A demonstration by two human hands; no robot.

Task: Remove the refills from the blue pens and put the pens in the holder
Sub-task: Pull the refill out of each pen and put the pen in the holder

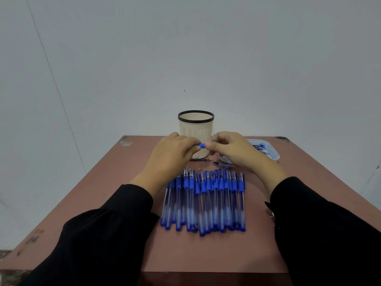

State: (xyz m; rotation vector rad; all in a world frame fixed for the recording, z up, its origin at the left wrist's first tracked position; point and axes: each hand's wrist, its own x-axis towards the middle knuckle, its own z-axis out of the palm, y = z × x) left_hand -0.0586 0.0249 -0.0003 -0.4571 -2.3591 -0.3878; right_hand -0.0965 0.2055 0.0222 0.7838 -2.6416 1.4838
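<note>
— Reddish-brown table point(115, 195) against a pale grey wall; what have you got in front of you?

— You have a row of blue pens point(204, 201) lying side by side near the table's middle, caps pointing away from you. Behind them stands the cream holder point(195, 129) with a black rim.

— And your hands?

— Both are raised just in front of the holder, black sleeves point(107, 234) reaching in from the lower corners. Your left hand point(171, 153) has its fingers curled around one end of a blue pen point(201, 145), knuckles up. Your right hand point(233, 151) pinches the other end between thumb and fingertips. Only a short blue piece shows between them.

— Anything else on the table?

— A thin refill point(201, 159) lies just behind the row, near the holder's base. To its right lies another small blue pen part point(223, 164), partly hidden by your right hand. A white tray point(268, 149) sits at the far right edge holding blue bits too blurred to make out.
</note>
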